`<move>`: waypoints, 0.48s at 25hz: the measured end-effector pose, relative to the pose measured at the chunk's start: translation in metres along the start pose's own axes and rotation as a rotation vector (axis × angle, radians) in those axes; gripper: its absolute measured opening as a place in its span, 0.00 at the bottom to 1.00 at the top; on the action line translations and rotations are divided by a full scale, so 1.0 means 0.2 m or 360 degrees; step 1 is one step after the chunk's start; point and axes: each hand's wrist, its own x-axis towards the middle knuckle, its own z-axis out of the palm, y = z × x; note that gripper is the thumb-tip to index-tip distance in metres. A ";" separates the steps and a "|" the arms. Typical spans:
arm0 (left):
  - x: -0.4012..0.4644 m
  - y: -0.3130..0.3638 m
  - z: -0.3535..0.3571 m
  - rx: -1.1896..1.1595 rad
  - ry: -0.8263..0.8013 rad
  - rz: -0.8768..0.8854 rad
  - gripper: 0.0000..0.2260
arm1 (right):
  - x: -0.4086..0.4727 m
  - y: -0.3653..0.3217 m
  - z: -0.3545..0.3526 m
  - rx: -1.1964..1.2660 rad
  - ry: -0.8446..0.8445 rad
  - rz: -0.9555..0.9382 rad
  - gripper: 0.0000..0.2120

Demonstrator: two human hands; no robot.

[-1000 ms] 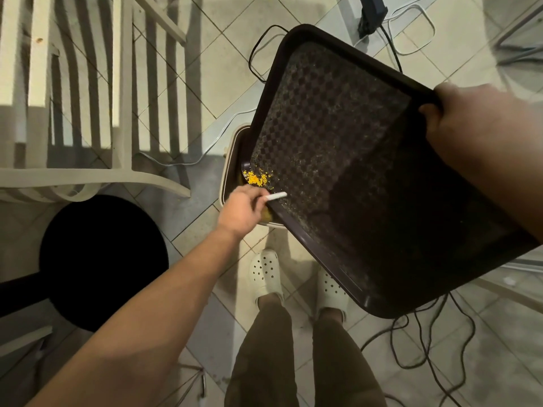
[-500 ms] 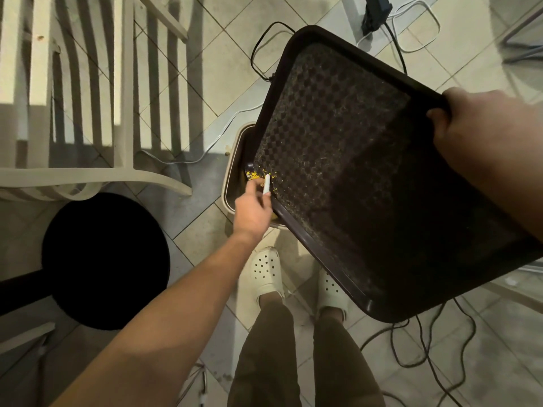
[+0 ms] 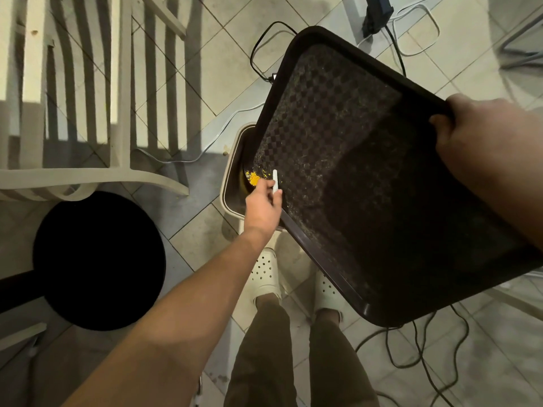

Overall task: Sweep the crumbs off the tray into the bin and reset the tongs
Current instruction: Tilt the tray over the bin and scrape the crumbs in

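Observation:
A dark brown tray [image 3: 367, 183] with a checkered surface is tilted down to the left over a small beige bin [image 3: 232, 183] on the floor. My right hand [image 3: 482, 136] grips the tray's upper right rim. Yellow crumbs [image 3: 255, 178] lie at the tray's lowest corner, above the bin opening. My left hand [image 3: 263, 207] pinches a small white stick-like tool [image 3: 275, 180] right beside the crumbs, at the tray's lower edge. No tongs are in view.
A white slatted chair [image 3: 88, 92] stands to the left, a round black stool seat [image 3: 98, 261] below it. Cables [image 3: 411, 356] trail over the tiled floor at right and behind the tray. My feet in white clogs [image 3: 266, 274] stand just behind the bin.
My left hand turned the white tool from lying sideways to pointing up and moved it toward the crumbs. The tray shifted slightly; the crumb pile sits lower, at the corner over the bin.

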 end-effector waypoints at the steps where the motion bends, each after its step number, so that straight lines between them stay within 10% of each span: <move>1: 0.02 0.00 0.00 0.0036 0.0016 -0.0074 0.09 | 0.00 0.00 0.00 0.0005 -0.0005 -0.0002 0.14; 12: -0.08 -0.04 0.05 -0.0004 0.0117 -0.0236 0.05 | 0.01 -0.05 -0.05 -0.0037 -0.0026 -0.0019 0.15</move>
